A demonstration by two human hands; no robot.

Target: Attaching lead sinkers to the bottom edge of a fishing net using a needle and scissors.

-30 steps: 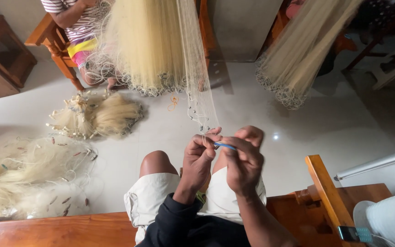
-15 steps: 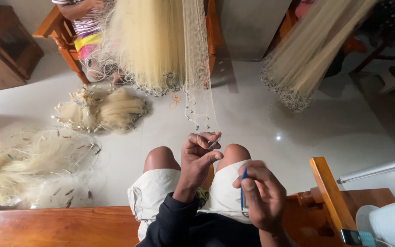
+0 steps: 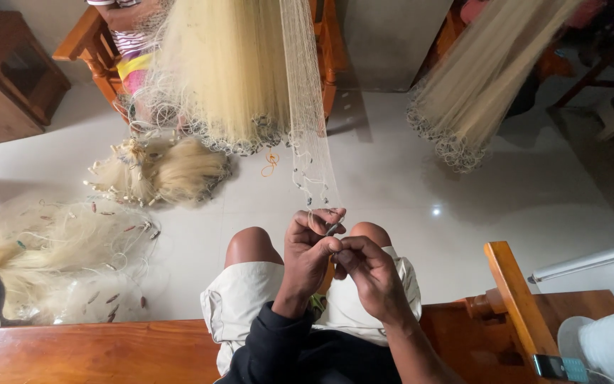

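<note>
Net edge pinched between both hands above knees.

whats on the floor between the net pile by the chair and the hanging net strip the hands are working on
In the head view, mostly bare pale floor, with one small orange loop of cord lying between the net pile and the hanging net strip.

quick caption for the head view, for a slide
Seated on a wooden bench, a person's left hand and right hand work the lower edge of a hanging pale fishing net.
</note>
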